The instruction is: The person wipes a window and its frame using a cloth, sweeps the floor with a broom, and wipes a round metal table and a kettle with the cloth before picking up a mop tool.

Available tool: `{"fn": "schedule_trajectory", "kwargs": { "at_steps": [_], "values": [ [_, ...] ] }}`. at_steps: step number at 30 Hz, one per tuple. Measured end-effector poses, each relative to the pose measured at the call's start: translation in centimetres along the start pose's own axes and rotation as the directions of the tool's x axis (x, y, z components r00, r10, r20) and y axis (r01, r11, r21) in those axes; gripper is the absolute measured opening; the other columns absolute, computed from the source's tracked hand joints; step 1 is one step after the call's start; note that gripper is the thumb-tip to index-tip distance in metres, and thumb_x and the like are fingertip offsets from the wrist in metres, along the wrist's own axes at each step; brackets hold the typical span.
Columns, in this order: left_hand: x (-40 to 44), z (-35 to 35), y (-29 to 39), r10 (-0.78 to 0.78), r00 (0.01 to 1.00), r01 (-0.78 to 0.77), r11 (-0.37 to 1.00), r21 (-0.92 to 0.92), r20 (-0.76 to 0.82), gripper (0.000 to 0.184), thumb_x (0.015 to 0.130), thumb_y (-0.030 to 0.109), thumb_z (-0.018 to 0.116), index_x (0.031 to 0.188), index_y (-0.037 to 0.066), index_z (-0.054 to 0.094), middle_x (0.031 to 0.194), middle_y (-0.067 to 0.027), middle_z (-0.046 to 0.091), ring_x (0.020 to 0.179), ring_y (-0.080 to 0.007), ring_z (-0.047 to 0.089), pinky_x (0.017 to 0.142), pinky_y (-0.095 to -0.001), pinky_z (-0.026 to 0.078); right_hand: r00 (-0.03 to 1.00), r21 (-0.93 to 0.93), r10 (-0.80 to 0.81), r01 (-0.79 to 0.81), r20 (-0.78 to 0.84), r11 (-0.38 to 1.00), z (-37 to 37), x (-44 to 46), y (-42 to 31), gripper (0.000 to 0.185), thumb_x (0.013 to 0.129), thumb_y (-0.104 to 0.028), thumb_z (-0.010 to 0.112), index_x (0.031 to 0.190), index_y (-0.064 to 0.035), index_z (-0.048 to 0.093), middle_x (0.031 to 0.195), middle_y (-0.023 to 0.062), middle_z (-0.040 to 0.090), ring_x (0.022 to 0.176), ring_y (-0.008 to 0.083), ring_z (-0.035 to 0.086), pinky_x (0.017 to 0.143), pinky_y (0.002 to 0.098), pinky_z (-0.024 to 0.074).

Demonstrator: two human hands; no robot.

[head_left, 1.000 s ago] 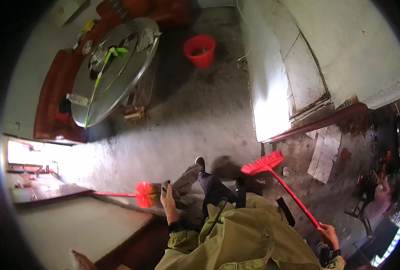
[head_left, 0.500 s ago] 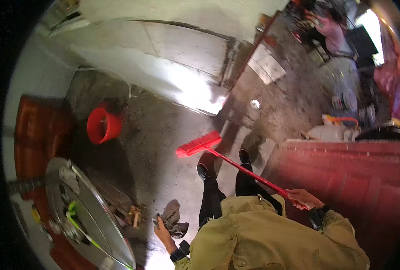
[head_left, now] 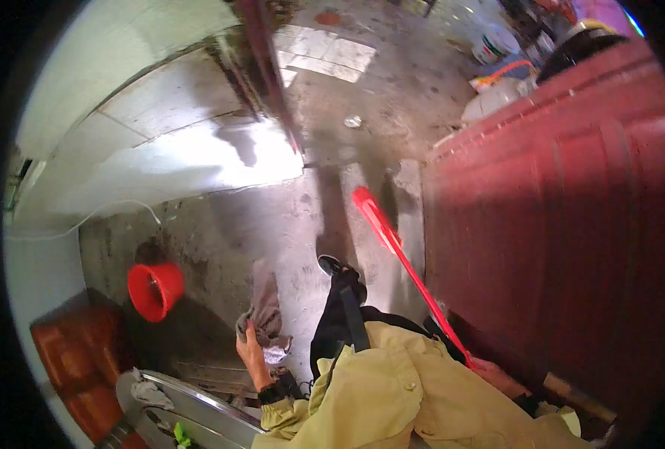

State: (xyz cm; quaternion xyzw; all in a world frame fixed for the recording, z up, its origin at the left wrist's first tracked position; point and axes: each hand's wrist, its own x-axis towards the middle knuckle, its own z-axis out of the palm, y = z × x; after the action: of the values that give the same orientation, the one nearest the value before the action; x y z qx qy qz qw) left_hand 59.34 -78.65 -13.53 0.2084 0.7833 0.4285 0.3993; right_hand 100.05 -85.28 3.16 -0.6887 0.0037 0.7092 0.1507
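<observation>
In the head view, my left hand [head_left: 252, 355] is closed on a crumpled grey rag [head_left: 269, 310], which hangs over the concrete floor. My right hand [head_left: 497, 376] grips the end of the long red handle of a broom [head_left: 431, 303], beside the red door. The broom's red head [head_left: 376, 215] points away from me, seen nearly edge-on in front of my feet. Whether its bristles touch the floor I cannot tell. Part of my right hand's fingers is in shadow.
A red bucket [head_left: 157, 292] stands on the floor at left, near brown wooden furniture [head_left: 86, 355]. A round-edged metal-rimmed object [head_left: 205, 400] lies low left. The red door [head_left: 557, 224] fills the right side. White bags and a bucket [head_left: 495, 43] sit beyond it.
My view has turned right, and the door now looms larger. The broom head has swung from crosswise to nearly edge-on, further right. Both hands keep hold of the rag and the broom.
</observation>
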Motion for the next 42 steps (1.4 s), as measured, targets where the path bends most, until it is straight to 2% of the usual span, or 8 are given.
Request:
{"fn": "schedule_trajectory", "kwargs": {
  "at_steps": [6,10,14,16,23,30,35,42],
  "values": [
    [0.0,0.1,-0.2,-0.014,0.972,0.000,0.998,0.060,0.235,0.037,0.085,0.027,0.053,0.107,-0.001,0.056,0.103,-0.0075,0.057,0.093,-0.0164,0.051,0.083,-0.0273,0.038,0.992,0.476,-0.038,-0.024,0.120,0.879,-0.7,-0.9,12.2,0.012,0.085,-0.019,0.052,0.089,-0.0072,0.049,0.067,-0.0023,0.048,0.056,0.0068,0.045,0.052,0.0219,0.0413],
    [0.9,0.1,-1.5,-0.016,0.945,-0.007,0.998,0.068,0.327,0.036,0.084,0.027,0.053,0.107,-0.001,0.056,0.102,-0.0065,0.057,0.093,-0.0157,0.050,0.082,-0.0280,0.039,0.949,0.836,-0.150,-0.162,0.277,0.524,-1.3,-1.3,19.2,0.009,0.084,-0.015,0.051,0.086,-0.0069,0.050,0.068,-0.0006,0.049,0.059,0.0083,0.047,0.054,0.0233,0.0426],
    [2.9,1.3,-0.4,-0.018,0.928,-0.013,0.997,0.081,0.371,0.036,0.084,0.027,0.053,0.107,-0.001,0.057,0.102,-0.0065,0.057,0.093,-0.0160,0.051,0.082,-0.0281,0.039,0.841,0.907,-0.345,-0.359,0.416,0.219,-2.0,0.3,21.7,0.006,0.084,-0.012,0.050,0.084,-0.0066,0.050,0.069,0.0012,0.050,0.061,0.0098,0.049,0.056,0.0246,0.0438],
    [3.7,1.9,1.7,-0.014,0.919,-0.040,0.991,0.130,0.394,0.036,0.084,0.027,0.053,0.107,-0.001,0.057,0.102,-0.0066,0.057,0.093,-0.0161,0.051,0.082,-0.0283,0.039,0.781,0.889,-0.430,-0.428,0.454,0.162,-1.5,1.7,20.3,0.004,0.083,-0.011,0.050,0.083,-0.0064,0.051,0.070,0.0021,0.051,0.062,0.0106,0.050,0.057,0.0253,0.0445],
    [12.4,2.3,7.1,0.041,0.901,-0.122,0.979,0.162,0.433,0.035,0.085,0.025,0.053,0.106,-0.002,0.056,0.102,-0.0090,0.058,0.091,-0.0170,0.053,0.081,-0.0286,0.040,0.918,0.946,-0.244,-0.325,0.313,-0.007,5.3,10.1,3.5,0.009,0.082,-0.009,0.049,0.074,-0.0061,0.046,0.060,0.0020,0.045,0.055,0.0113,0.046,0.051,0.0243,0.0424],
    [18.8,0.5,13.8,0.020,0.926,-0.108,0.971,0.214,0.377,0.038,0.084,0.024,0.053,0.107,-0.007,0.053,0.102,-0.0129,0.058,0.090,-0.0201,0.053,0.080,-0.0300,0.041,0.872,0.903,-0.309,-0.422,0.380,-0.080,12.9,16.3,-8.4,0.018,0.079,-0.008,0.050,0.063,-0.0053,0.042,0.055,0.0013,0.040,0.050,0.0136,0.043,0.053,0.0270,0.0425],
    [22.7,0.0,14.1,0.026,0.941,-0.093,0.979,0.182,0.339,0.047,0.084,0.027,0.053,0.116,-0.007,0.047,0.115,-0.0154,0.051,0.101,-0.0238,0.049,0.087,-0.0330,0.037,0.967,0.943,-0.186,-0.111,0.175,0.314,18.6,16.5,-15.1,0.019,0.083,-0.008,0.048,0.065,-0.0083,0.040,0.053,-0.0019,0.041,0.048,0.0074,0.040,0.044,0.0211,0.0357],
    [23.1,0.4,16.7,-0.026,0.930,-0.077,0.962,0.263,0.366,0.049,0.084,0.029,0.054,0.117,-0.007,0.046,0.116,-0.0152,0.051,0.101,-0.0244,0.049,0.087,-0.0333,0.038,0.840,0.942,-0.485,-0.085,0.244,0.326,17.0,14.0,-18.4,0.012,0.083,-0.009,0.049,0.075,-0.0069,0.041,0.057,-0.0019,0.040,0.046,0.0067,0.038,0.040,0.0198,0.0326]
  ]
}}
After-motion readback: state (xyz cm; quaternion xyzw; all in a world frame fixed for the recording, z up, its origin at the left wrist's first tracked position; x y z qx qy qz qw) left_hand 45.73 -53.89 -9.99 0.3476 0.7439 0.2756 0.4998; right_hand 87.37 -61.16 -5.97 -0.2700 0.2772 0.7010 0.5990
